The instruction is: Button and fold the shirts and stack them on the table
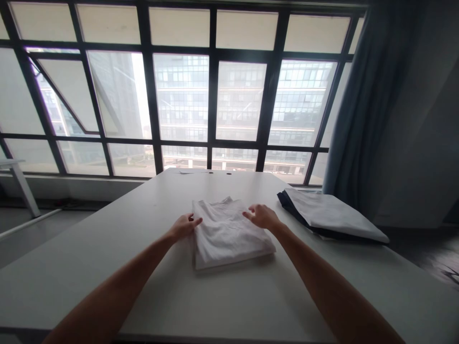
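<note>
A folded white T-shirt (229, 234) lies flat in the middle of the white table (150, 286). My left hand (184, 227) rests against the shirt's left edge, with its fingertips on the fabric. My right hand (263, 217) sits at the shirt's right side, its fingers spread and reaching just over the upper right edge. Neither hand grips the cloth.
To the right on the table lies a pile of folded cloth (330, 215), pale on top and dark navy beneath. A few small dark marks and a paper scrap lie near the far edge. Beyond stand a large window (211, 100) and a blue curtain (351, 105).
</note>
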### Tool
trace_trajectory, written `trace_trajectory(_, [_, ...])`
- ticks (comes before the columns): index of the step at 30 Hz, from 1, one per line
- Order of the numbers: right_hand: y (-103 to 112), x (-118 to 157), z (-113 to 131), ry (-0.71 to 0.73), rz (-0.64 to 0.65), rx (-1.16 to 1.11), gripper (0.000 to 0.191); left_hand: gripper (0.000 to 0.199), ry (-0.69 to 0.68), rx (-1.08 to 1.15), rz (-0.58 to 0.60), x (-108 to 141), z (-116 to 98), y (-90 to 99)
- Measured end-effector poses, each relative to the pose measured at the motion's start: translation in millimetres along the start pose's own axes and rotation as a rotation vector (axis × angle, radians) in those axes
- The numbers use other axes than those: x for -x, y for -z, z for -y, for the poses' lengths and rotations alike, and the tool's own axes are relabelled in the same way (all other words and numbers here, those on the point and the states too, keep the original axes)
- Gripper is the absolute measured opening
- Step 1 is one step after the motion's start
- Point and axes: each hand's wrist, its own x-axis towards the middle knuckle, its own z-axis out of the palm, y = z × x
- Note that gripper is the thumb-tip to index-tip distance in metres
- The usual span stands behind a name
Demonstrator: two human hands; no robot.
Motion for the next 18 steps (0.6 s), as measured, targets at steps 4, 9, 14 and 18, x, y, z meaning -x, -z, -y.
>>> trace_trajectory(4, [-31,-9,-31,-0.073,0.106,-0.055,0.045,0.046,-0.049,-0.389,-0.065,-8,2,-6.0])
trace_trajectory(9, [-51,-16,-14,-0.057,-0.194,-0.19,0.026,0.02,-0.107,-0.516,-0.242,-17,0,-9.9])
trace_trajectory(14, [-16,-21,13,0.061,-0.465,-0.752,0.041,0.023,-0.258,0.17,-0.521,-18,-25,26.8])
trace_trajectory(18, [32,-1,2,0.351,-0.241,-1.091,0.05,0.037,-0.461,0.657,-0.315,6,-46,77.1])
